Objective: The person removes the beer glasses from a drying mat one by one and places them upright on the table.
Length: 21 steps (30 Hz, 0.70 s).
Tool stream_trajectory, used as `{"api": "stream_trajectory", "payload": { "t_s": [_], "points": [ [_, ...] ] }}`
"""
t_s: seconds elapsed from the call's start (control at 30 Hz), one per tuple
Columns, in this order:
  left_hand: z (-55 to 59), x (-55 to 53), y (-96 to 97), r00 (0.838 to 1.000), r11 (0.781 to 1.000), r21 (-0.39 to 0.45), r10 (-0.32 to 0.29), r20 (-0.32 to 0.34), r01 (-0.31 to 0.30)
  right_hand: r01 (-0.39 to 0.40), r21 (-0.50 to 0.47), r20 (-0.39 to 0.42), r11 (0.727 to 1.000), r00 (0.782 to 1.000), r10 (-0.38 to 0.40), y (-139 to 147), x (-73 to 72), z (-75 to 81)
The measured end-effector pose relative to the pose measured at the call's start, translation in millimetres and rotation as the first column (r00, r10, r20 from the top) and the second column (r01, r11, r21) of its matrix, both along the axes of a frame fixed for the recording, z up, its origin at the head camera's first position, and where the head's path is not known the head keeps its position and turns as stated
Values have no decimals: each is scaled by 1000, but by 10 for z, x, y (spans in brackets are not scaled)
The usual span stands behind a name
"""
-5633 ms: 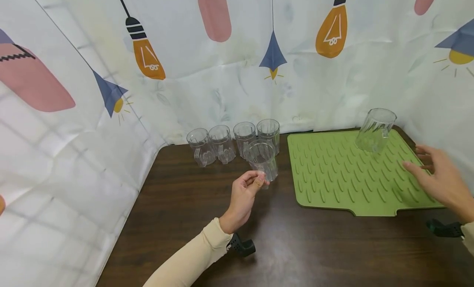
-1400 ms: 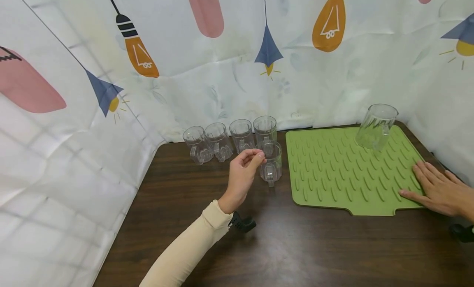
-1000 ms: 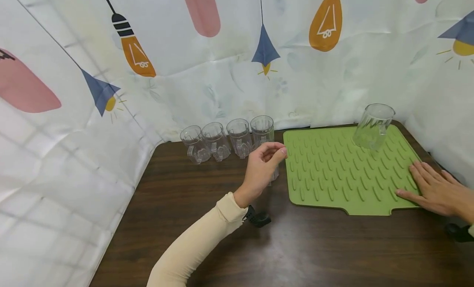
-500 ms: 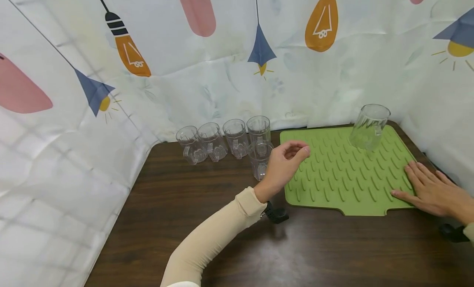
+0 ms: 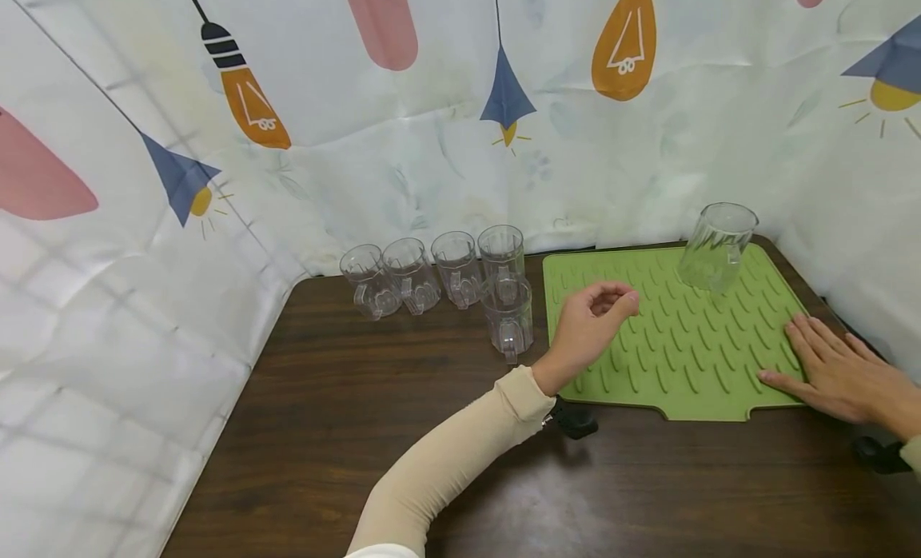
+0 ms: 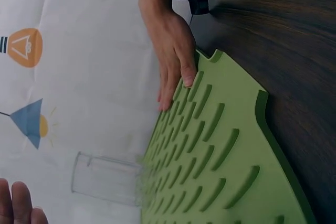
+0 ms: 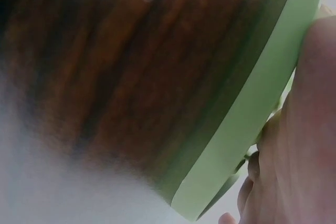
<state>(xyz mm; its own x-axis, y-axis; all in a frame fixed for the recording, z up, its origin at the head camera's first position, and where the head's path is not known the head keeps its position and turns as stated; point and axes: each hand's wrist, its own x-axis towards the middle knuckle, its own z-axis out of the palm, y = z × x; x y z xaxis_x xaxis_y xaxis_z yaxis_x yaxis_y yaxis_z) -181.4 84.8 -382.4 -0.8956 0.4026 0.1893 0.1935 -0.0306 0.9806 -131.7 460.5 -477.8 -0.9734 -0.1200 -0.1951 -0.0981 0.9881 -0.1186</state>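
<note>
My left hand (image 5: 590, 322), its fingers loosely bent and holding nothing, is over the left part of the green ridged mat (image 5: 669, 358). In the left wrist view its fingertips (image 6: 20, 203) show at the lower left corner. My right hand (image 5: 845, 374) lies flat with fingers spread on the mat's right edge; the right wrist view shows it close against the mat's rim (image 7: 241, 114). A clear mug (image 5: 719, 250) stands on the mat's far right part. Left of the mat, another clear mug (image 5: 509, 322) stands on the table, its handle facing me.
Behind that mug, several more clear mugs (image 5: 410, 274) form a row along the back of the dark wooden table (image 5: 324, 446). A white curtain (image 5: 403, 166) printed with lamps borders the table at the back and both sides.
My left hand, earlier pinching the front mug near the row, has let go of it and moved right over the mat. My right hand has come down flat on the mat's edge.
</note>
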Motion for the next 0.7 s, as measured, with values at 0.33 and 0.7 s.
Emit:
{"api": "stream_trajectory", "payload": {
  "t_s": [0.33, 0.7],
  "points": [
    [-90, -118, 171, 1000, 999, -37, 1, 13, 0, 4, -6, 12, 1000, 1000, -3, 15, -5, 8],
    [-128, -292, 478, 999, 995, -97, 15, 48, -10, 17, -7, 34, 1000, 999, -16, 21, -28, -17]
  ]
}}
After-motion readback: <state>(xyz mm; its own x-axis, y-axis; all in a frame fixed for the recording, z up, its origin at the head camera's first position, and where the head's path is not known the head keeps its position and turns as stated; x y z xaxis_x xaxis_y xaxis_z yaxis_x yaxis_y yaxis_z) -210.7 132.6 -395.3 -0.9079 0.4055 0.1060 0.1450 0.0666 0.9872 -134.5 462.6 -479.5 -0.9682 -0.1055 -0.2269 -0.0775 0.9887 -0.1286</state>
